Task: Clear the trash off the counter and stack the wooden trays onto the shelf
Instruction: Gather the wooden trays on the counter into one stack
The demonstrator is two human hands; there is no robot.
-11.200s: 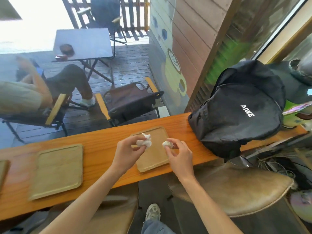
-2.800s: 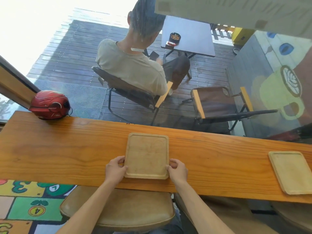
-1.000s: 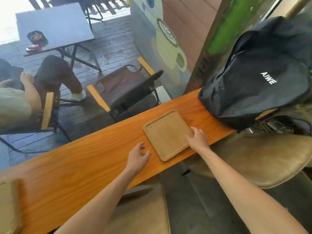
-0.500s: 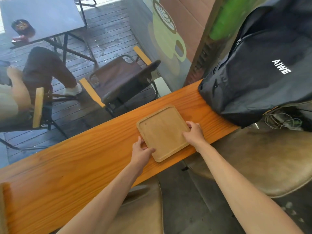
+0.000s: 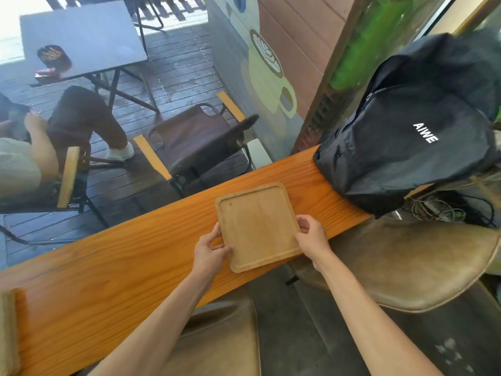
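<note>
Orange-stained wood forms the long surface (image 5: 113,267); a black backpack (image 5: 412,137) occupies its right end. Near the front edge, a square wooden tray (image 5: 257,226) is gripped by the left hand (image 5: 210,251) and right hand (image 5: 311,234). Lifting toward the unseen shelf is judged next.

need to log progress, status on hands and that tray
Left hand and right hand both gripping wooden tray by opposite edges. Tray empty, at counter's near edge. Black backpack to the right, clear.
</note>
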